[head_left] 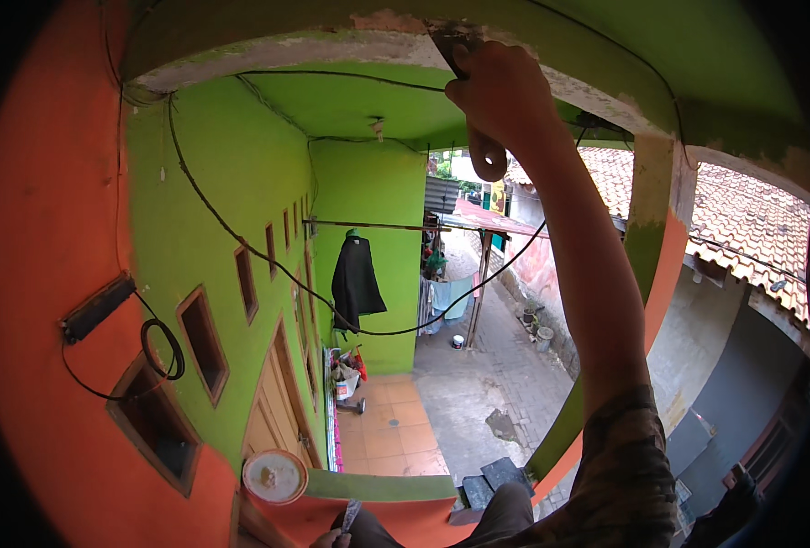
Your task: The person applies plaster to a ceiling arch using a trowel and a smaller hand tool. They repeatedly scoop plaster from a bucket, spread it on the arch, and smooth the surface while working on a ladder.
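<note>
My right hand (507,96) is raised overhead at the top, its fingers wrapped round a putty knife (488,161). The dark blade meets the underside edge of the beam (350,53), where paint is worn off to pale, patchy plaster. Below my fist pokes the handle's end, with a hole in it. Low at the bottom edge, my left hand (330,540) is only partly in view, closed on a narrow flat tool (351,513) smeared with whitish stuff. Next to it, a round tub (275,477) with whitish residue sits by the green-topped ledge (378,487).
A black cable (368,332) sags across the view below the beam. A dark jacket (357,283) hangs from a rod by the green wall. Grey blocks (492,481) lie near my knees. A post (653,196) stands right of my arm; tiled floor (391,416) and a paved lane lie below.
</note>
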`<move>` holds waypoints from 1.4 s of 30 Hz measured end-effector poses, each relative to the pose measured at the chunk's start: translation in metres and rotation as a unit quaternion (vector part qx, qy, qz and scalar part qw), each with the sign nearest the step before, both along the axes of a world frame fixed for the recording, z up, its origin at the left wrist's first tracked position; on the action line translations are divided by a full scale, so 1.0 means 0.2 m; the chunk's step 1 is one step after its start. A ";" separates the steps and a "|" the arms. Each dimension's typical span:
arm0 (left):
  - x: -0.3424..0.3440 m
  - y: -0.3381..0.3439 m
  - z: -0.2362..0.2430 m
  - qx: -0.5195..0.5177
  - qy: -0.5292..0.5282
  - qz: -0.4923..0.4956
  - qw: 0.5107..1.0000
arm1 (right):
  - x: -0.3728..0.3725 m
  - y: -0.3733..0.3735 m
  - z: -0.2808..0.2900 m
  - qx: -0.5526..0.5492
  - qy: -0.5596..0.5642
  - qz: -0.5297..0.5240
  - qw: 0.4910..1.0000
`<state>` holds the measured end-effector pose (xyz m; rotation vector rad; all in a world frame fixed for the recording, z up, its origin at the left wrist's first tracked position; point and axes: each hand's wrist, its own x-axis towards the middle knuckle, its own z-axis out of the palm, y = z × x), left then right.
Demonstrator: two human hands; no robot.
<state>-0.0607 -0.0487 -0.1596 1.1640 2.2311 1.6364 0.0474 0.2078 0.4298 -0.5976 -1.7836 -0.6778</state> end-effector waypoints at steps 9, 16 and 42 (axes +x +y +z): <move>0.01 -0.06 -0.03 0.008 0.006 0.028 1.000 | 0.02 0.11 -0.26 -0.220 0.033 0.324 0.919; -0.01 -0.08 0.03 -0.009 0.019 0.017 1.000 | 0.10 0.31 -0.11 -0.377 0.016 0.765 0.522; 0.00 -0.09 0.05 0.014 0.036 0.033 0.999 | 0.09 0.33 0.62 -0.523 0.025 0.836 0.162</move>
